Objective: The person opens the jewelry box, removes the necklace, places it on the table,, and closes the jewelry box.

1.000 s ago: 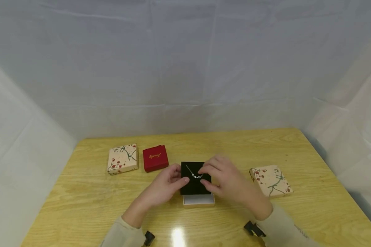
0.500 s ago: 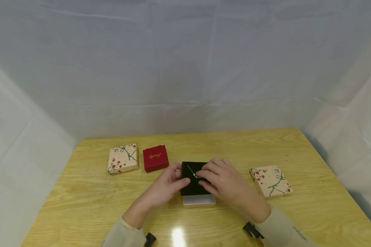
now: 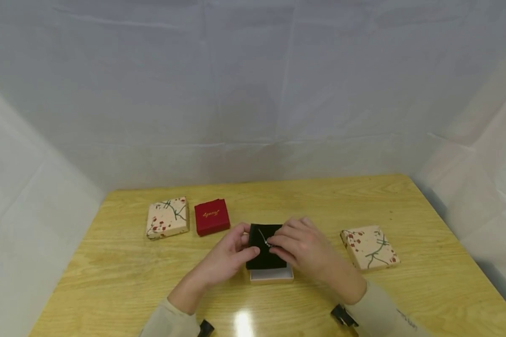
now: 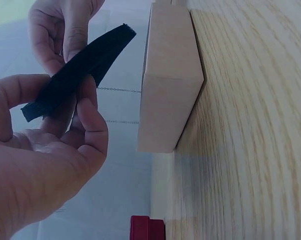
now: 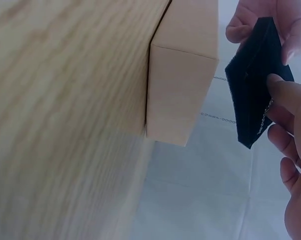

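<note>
A thin black jewelry pad is held above an uncovered small box. My left hand grips the pad's left edge, thumb on top and fingers beneath. Across the pad's face lies a silver necklace with small sparkling pieces. My right hand pinches the necklace at the pad's face, its fingers covering the pad's right part. In the left wrist view, two strands of chain hang from under the tilted pad toward the box. Chain also shows beside the right thumb in the right wrist view.
A red jewelry box and a cream floral box stand at the back left of the wooden table. To the right lies a similar floral piece. White sheeting surrounds the table.
The pad has shifted slightly toward me and tilted a little. My right hand has moved slightly left over the necklace and then stayed there. The boxes have not moved.
</note>
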